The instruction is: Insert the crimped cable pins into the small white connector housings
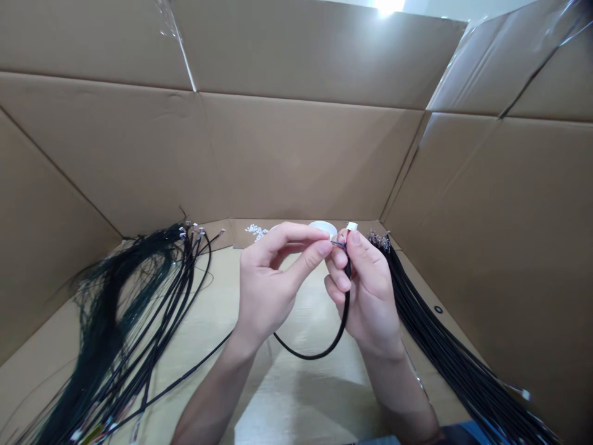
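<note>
Both my hands are raised at the middle of the view, over the pale table. My right hand grips a black cable close to its end. A small white connector sticks up above the right thumb and index finger. My left hand is closed in a pinch on a thin dark wire that comes out of the cable end. The wire's tip is hidden by the left fingertips. From the right hand the cable loops down and passes behind my left wrist toward the left.
At left lies a bundle of black cables beside a tangle of thin dark strands. Another black cable bundle runs along the right. Small white pieces and a white round dish are at the back. Cardboard walls surround the table.
</note>
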Demonstrator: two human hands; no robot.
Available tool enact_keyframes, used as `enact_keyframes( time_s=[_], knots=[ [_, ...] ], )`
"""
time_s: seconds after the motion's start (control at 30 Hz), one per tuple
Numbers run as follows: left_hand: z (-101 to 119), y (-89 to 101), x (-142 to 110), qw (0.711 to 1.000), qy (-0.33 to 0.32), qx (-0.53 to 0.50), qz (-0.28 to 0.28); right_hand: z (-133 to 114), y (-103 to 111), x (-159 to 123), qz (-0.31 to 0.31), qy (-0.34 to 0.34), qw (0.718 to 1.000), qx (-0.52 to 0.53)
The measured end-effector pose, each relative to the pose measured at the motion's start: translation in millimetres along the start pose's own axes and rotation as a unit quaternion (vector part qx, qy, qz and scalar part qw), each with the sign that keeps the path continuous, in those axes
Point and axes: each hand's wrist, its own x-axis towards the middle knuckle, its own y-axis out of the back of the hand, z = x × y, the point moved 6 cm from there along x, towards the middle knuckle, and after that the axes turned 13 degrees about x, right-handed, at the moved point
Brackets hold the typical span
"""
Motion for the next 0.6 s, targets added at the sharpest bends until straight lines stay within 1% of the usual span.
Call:
enact_keyframes(
  time_s=[0.03,0.07,0.1,0.13,0.17,0.2,0.23,0.27,0.3,0.33,0.37,0.43,0.5,0.53,0.6],
  knots=[
    [4.4,3.4,-0.7,0.994,-0.073,0.065,0.045,0.8,0.8,0.1,0.008,-0.002,1.0,0.011],
    [10.0,6.4,-3.7,0.973,-0.16,0.137,0.099,1.6,1.7,0.2,0.018,-0.004,1.0,0.022],
    [15.5,7.5,-9.3,0.933,-0.252,0.208,0.153,2.2,2.7,0.1,0.029,-0.007,0.999,0.031],
    [18.8,6.2,-16.2,0.882,-0.336,0.267,0.196,2.6,3.5,0.0,0.039,-0.01,0.998,0.04],
    [18.9,3.8,-22.3,0.833,-0.399,0.309,0.225,2.7,4.0,-0.3,0.046,-0.013,0.998,0.048],
    [16.7,1.5,-26.3,0.797,-0.44,0.336,0.242,2.7,4.2,-0.5,0.05,-0.016,0.997,0.055],
    [13.8,-0.2,-28.4,0.774,-0.465,0.35,0.249,2.5,3.9,-0.7,0.051,-0.018,0.997,0.062],
    [11.0,-0.8,-28.7,0.763,-0.475,0.356,0.254,2.2,3.6,-0.8,0.049,-0.019,0.996,0.067],
    [8.8,-0.7,-27.6,0.763,-0.475,0.355,0.257,1.8,3.3,-0.8,0.047,-0.02,0.996,0.069],
    [7.3,0.1,-25.2,0.772,-0.465,0.35,0.256,1.4,3.1,-0.6,0.043,-0.02,0.996,0.069],
    [6.6,0.9,-22.0,0.787,-0.451,0.341,0.249,1.0,3.1,-0.3,0.039,-0.02,0.997,0.068],
    [6.1,2.2,-13.6,0.836,-0.403,0.31,0.209,0.3,3.4,0.6,0.029,-0.017,0.998,0.06],
    [7.1,2.2,-6.7,0.885,-0.348,0.27,0.15,-0.6,3.8,1.4,0.016,-0.009,0.999,0.045],
    [8.1,2.4,-4.7,0.903,-0.321,0.254,0.127,-0.9,3.7,1.6,0.006,-0.005,0.999,0.036],
    [10.7,3.6,-3.2,0.928,-0.271,0.233,0.102,0.0,3.1,1.6,-0.011,-0.005,1.0,0.015]
  ],
)
